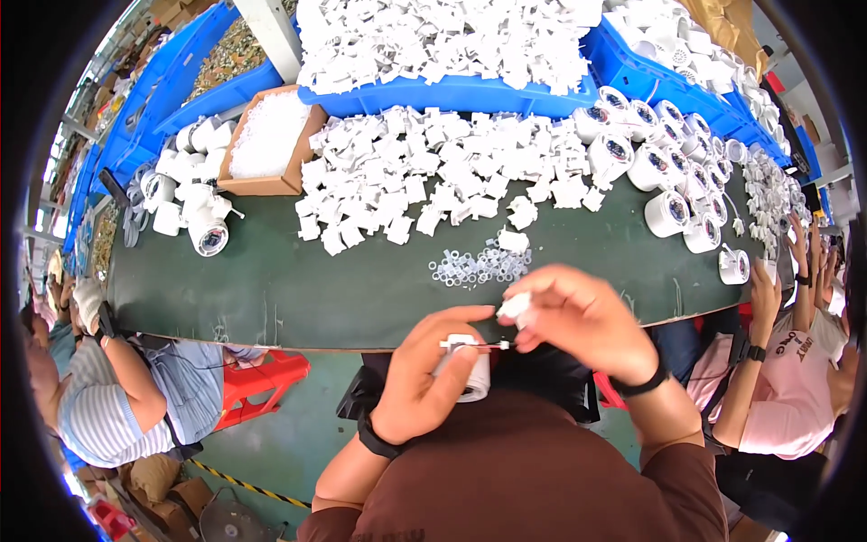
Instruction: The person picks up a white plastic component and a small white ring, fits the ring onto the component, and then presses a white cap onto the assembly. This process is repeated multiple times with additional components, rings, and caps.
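In front of my chest, at the table's near edge, my left hand (423, 378) is closed around a white cylindrical camera housing (477, 379). A thin cable with a small white connector (502, 345) sticks out of the housing toward the right. My right hand (587, 318) pinches a small white plastic piece (516, 307) between thumb and fingers, just above the connector. Beyond my hands lies a little heap of translucent rings (477, 267), with one white plastic piece (513, 241) beside it. My fingers partly hide the housing.
White plastic parts (406, 167) are heaped across the green table (298, 298), below a full blue bin (433, 98). A carton (262, 185) of clear bits and finished-looking housings (209, 237) stand left. More round camera housings (666, 213) crowd the right. Co-workers sit on both sides.
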Action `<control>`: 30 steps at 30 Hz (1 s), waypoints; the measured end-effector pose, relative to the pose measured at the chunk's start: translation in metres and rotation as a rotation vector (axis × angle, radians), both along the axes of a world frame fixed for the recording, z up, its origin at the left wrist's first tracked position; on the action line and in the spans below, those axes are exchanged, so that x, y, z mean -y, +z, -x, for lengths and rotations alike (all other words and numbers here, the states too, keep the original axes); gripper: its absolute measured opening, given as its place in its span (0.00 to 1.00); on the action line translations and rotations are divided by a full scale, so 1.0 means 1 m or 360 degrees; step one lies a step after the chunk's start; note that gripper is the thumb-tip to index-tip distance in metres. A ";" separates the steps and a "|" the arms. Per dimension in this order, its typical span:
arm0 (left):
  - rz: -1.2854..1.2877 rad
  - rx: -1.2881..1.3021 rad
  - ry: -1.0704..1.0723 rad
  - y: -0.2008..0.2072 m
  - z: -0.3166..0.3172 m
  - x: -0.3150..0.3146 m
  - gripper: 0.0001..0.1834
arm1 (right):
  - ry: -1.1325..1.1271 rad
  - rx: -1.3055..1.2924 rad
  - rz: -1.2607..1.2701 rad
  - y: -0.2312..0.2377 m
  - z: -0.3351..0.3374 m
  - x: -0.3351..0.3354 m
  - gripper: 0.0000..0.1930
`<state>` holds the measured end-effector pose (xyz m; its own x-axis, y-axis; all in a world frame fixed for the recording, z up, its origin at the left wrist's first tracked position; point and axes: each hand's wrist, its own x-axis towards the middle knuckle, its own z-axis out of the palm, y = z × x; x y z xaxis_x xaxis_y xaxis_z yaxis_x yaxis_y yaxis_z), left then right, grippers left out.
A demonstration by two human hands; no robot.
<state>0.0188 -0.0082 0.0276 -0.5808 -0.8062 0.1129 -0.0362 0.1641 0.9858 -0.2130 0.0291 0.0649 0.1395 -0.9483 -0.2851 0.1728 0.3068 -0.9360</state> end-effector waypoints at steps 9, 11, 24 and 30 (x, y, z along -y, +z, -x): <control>0.0218 0.0092 0.0108 0.000 0.002 0.000 0.07 | -0.0216 -0.0597 0.0755 -0.031 -0.039 -0.012 0.22; 0.0410 0.0174 0.0110 0.000 0.002 0.002 0.07 | -0.0158 -0.0754 0.0881 -0.032 -0.036 -0.009 0.23; 0.0667 0.0397 0.0520 -0.005 0.004 0.002 0.14 | -0.0085 -0.0388 0.0554 -0.020 -0.058 -0.007 0.19; 0.0670 0.0417 0.0508 -0.008 0.002 0.003 0.18 | -0.0186 -0.0380 0.0635 -0.029 -0.065 -0.004 0.20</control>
